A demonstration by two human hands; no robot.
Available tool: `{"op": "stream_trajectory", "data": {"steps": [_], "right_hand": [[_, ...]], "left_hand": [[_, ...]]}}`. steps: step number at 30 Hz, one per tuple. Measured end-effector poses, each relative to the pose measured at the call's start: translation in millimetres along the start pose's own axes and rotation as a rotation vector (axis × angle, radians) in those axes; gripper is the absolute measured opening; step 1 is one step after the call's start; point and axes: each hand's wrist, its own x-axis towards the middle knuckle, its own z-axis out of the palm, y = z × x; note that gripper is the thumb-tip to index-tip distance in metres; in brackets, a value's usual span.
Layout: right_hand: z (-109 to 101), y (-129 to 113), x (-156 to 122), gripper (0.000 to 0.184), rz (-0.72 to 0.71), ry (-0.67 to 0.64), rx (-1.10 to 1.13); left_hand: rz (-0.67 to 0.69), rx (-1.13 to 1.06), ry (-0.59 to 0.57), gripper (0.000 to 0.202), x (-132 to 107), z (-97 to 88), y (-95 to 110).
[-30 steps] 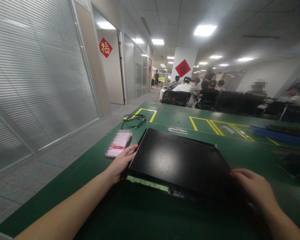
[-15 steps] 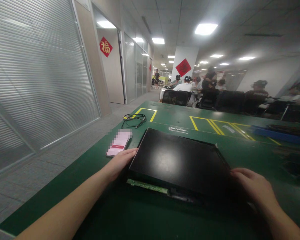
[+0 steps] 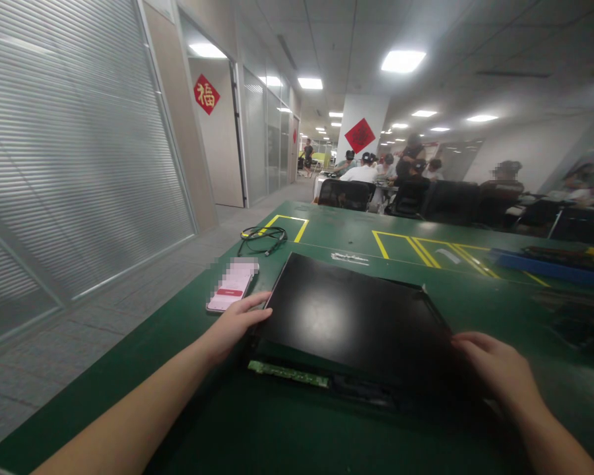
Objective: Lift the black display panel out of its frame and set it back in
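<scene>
A black LCD screen panel [image 3: 341, 316] lies slightly tilted over a dark frame [image 3: 438, 310] at the middle of the near table. Along its near side runs a thin green circuit board strip [image 3: 287, 374], with a dark band beside it. My left hand [image 3: 237, 323] grips the panel's left edge, thumb over the front rim and fingers along the side. On the opposite edge, my right hand [image 3: 497, 366] pinches the panel between thumb and curled fingers. The panel's near right corner is lost in shadow.
A phone [image 3: 232, 284] with a lit screen lies left of the panel, and a coiled black cable [image 3: 264, 239] beyond it. White strips [image 3: 350, 258] rest behind the panel. A blue tray [image 3: 549, 267] stands at right on the green table [image 3: 129, 389]. People sit farther back.
My left thumb has come round onto the panel's front edge. A gap now shows between the panel's near edge and the circuit board strip. The view has shifted slightly.
</scene>
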Motion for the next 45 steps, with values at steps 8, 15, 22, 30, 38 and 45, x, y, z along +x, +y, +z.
{"op": "stream_trajectory", "data": {"steps": [8,15,22,30,38,45], "right_hand": [[0,-2,-1,0.035,0.008,0.008,0.017],[2,3,1,0.034,0.005,0.008,0.059],[2,7,1,0.037,0.154,-0.019,0.227],[1,6,-2,0.039,0.196,-0.005,0.369],[-1,2,-2,0.047,0.204,0.035,0.392],[12,11,6,0.033,0.163,0.001,0.494]], "left_hand": [[0.010,-0.167,-0.148,0.065,-17,18.9,18],[-0.009,-0.234,-0.159,0.069,-21,22.0,22],[0.015,-0.240,-0.188,0.069,-22,21.8,22],[0.038,-0.221,-0.201,0.082,-21,21.0,23],[0.043,-0.217,-0.192,0.087,-25,20.9,25],[0.067,-0.197,-0.151,0.082,-24,19.5,24]]}}
